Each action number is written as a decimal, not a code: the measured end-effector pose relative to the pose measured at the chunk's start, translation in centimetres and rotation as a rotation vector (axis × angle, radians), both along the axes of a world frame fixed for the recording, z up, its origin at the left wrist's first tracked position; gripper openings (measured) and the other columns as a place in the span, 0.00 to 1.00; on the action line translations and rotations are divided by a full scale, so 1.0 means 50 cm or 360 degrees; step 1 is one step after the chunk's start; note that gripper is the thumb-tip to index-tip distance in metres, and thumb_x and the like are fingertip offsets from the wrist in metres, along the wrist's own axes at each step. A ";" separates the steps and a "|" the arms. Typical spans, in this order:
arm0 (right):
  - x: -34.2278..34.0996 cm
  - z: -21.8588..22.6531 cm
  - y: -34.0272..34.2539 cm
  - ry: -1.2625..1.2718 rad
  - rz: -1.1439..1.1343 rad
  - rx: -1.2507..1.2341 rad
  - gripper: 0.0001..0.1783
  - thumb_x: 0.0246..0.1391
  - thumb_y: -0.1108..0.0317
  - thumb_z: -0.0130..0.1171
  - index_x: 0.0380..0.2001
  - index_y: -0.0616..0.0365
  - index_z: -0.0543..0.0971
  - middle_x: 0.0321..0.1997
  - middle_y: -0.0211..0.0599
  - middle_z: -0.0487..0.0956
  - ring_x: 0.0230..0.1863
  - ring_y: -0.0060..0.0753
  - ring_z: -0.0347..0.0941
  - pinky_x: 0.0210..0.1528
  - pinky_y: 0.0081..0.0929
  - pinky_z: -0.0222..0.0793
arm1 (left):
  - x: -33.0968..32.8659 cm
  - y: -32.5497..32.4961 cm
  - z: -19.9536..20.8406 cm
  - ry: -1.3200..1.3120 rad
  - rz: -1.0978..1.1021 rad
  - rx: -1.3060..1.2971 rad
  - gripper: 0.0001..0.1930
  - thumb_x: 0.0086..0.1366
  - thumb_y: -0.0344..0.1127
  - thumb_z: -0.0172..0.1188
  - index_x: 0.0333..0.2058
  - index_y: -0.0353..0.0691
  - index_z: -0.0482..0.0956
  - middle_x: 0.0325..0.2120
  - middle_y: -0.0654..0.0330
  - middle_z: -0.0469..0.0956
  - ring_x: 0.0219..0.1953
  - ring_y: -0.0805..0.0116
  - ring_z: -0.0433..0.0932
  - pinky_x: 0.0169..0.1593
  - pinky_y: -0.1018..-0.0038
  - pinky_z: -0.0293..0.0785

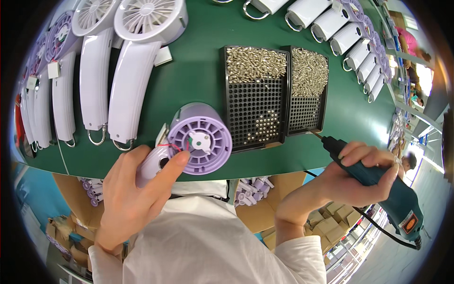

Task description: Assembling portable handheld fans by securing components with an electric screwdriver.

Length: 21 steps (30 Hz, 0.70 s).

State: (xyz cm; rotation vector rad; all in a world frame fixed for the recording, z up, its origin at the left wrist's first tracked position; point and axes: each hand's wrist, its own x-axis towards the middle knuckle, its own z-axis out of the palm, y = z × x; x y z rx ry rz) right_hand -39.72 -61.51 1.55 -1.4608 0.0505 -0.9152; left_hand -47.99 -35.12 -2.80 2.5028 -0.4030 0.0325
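My left hand (137, 184) is closed round the white handle of a handheld fan (201, 139). The fan's round purple housing faces up without a front grille, showing a white motor mount and red wires near my thumb. In my right hand (362, 173) is a dark green electric screwdriver (395, 199), tilted with its bit pointing left. The bit tip is at the near edge of the right-hand black screw tray (305, 111). Beside it stands a second black screw tray (255, 102); both have screws heaped at the far end and rows of holes nearer me.
White fans with grilles (149, 19) and several opened purple ones line the green table (198, 61) on the left. A row of fan handles (326, 23) lies at the far right. Cardboard boxes (269, 199) with fan parts stand below the near edge. A black cord (378, 229) trails from the screwdriver.
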 end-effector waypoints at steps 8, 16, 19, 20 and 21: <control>-0.038 0.064 0.059 -0.0366 0.0540 0.0027 0.15 0.60 0.58 0.44 0.33 0.61 0.65 0.19 0.33 0.61 0.07 0.25 0.56 0.07 0.25 0.54 | 0.001 0.004 0.000 -0.0041 -0.0034 0.0046 0.29 0.41 0.28 0.60 0.47 0.57 0.80 0.30 0.57 0.66 0.25 0.65 0.68 0.27 0.76 0.70; -0.041 0.078 0.180 -0.0496 0.1067 -0.0236 0.24 0.63 0.50 0.38 0.34 0.66 0.63 0.24 0.44 0.66 0.09 0.33 0.60 0.06 0.27 0.61 | -0.004 0.017 -0.002 -0.0034 -0.0104 0.0010 0.32 0.43 0.27 0.57 0.52 0.58 0.76 0.26 0.60 0.59 0.22 0.68 0.62 0.23 0.78 0.62; -0.036 0.068 0.198 -0.0422 0.1091 -0.0293 0.23 0.63 0.51 0.40 0.38 0.65 0.64 0.22 0.44 0.65 0.09 0.33 0.61 0.06 0.25 0.62 | -0.003 0.021 -0.005 -0.0064 -0.0109 0.0007 0.32 0.44 0.28 0.57 0.52 0.58 0.75 0.26 0.59 0.59 0.22 0.68 0.61 0.23 0.79 0.62; -0.035 0.063 0.203 -0.0437 0.1055 -0.0287 0.22 0.63 0.52 0.40 0.40 0.63 0.64 0.21 0.43 0.65 0.09 0.34 0.62 0.05 0.25 0.62 | -0.003 0.022 -0.004 -0.0071 -0.0125 0.0020 0.32 0.44 0.28 0.57 0.52 0.57 0.75 0.26 0.59 0.59 0.22 0.68 0.61 0.23 0.79 0.61; -0.033 0.061 0.207 -0.0435 0.1065 -0.0290 0.22 0.63 0.52 0.40 0.40 0.63 0.64 0.21 0.43 0.65 0.09 0.34 0.62 0.05 0.25 0.62 | -0.004 0.023 -0.006 -0.0069 -0.0116 0.0015 0.32 0.44 0.28 0.57 0.52 0.57 0.75 0.26 0.59 0.59 0.22 0.68 0.61 0.23 0.79 0.61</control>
